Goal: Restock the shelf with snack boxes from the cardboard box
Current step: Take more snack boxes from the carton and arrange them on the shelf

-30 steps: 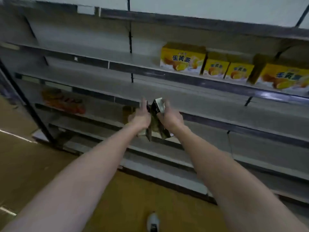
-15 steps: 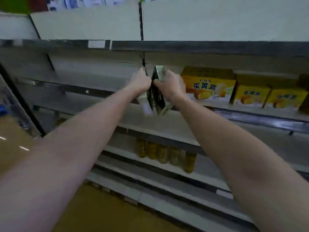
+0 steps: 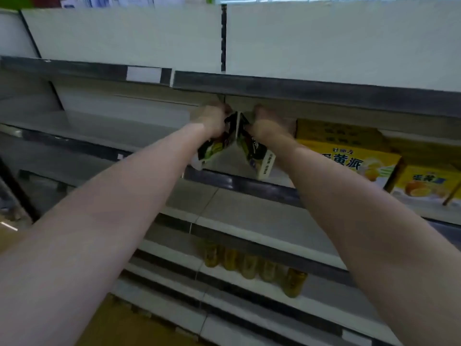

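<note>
Both my arms reach forward to the upper shelf (image 3: pixel 249 182). My left hand (image 3: pixel 214 118) grips a dark snack box (image 3: pixel 215 148) with green print. My right hand (image 3: pixel 268 123) grips a second dark snack box (image 3: pixel 259 157) with a white end. The two boxes touch at their tops and splay apart at the bottom, hanging just over the shelf's front edge. The cardboard box is out of view.
Yellow snack boxes (image 3: pixel 349 158) stand on the same shelf right of my right hand, with a smaller one (image 3: pixel 426 183) further right. Several amber bottles (image 3: pixel 249 263) stand on a lower shelf. The shelf board above (image 3: pixel 299 89) sits close over my hands.
My hands have risen with the two dark boxes from the lower shelves to the upper shelf, and the boxes' bottoms have spread apart.
</note>
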Demonstrator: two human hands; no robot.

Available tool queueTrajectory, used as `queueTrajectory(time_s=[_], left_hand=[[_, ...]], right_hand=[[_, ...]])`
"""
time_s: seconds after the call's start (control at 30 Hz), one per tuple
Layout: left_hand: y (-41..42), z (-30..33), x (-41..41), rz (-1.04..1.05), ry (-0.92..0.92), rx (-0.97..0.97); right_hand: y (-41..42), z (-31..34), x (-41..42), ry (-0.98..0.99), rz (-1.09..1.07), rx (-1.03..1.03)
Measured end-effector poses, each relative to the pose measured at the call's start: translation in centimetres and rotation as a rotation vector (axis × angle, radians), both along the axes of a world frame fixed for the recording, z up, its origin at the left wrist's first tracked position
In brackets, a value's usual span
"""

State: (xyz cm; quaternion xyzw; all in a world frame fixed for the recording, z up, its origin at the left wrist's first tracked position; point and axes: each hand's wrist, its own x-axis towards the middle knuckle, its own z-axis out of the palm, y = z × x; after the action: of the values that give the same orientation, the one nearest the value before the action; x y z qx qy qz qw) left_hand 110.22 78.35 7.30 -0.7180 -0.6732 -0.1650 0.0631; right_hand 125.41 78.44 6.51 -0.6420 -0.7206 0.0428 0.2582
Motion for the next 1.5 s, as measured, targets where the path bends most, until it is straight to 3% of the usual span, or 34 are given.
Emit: queueTrajectory(time_s=[0.13,0.27,0.83,0.93,1.13,1.23,1.33,1.5], left_hand=[[3.6,-1.3,-2.2,-0.074,0.163,-0.020],[7.6,-3.7,-4.0,-0.138,0.184,-0.153],[14.2,-7.0,-9.6,-0.596,0.315,0.171],[14.5,-6.9,-10.3,-0.548,0.285,0.164],[15.4,-6.7,-10.5,-0.472,0.236,0.097],[15.8,-6.0,-9.6,-0.549,0.197,0.028],[16.0,-5.4,-7.9,-0.662,0.125,-0.011],[16.7,-5.8,-6.6,-0.702,0.009,0.086]], right_hand=[[3.4,-1.4,-1.0,-0.172,-0.045,-0.003],[5.9,-3.1,-1.8,-0.272,-0.071,-0.060],[9.2,-3.7,-4.7,-0.544,-0.231,-0.062],[8.8,-3.3,-4.6,-0.603,-0.250,-0.130],[9.4,-2.8,-3.6,-0.365,-0.297,-0.276],[10.0,-2.2,-2.9,-0.245,-0.241,-0.324],[10.4,-1.9,-2.2,-0.262,-0.187,-0.248],[11.0,-1.8,-0.3,-0.310,-0.108,-0.243]])
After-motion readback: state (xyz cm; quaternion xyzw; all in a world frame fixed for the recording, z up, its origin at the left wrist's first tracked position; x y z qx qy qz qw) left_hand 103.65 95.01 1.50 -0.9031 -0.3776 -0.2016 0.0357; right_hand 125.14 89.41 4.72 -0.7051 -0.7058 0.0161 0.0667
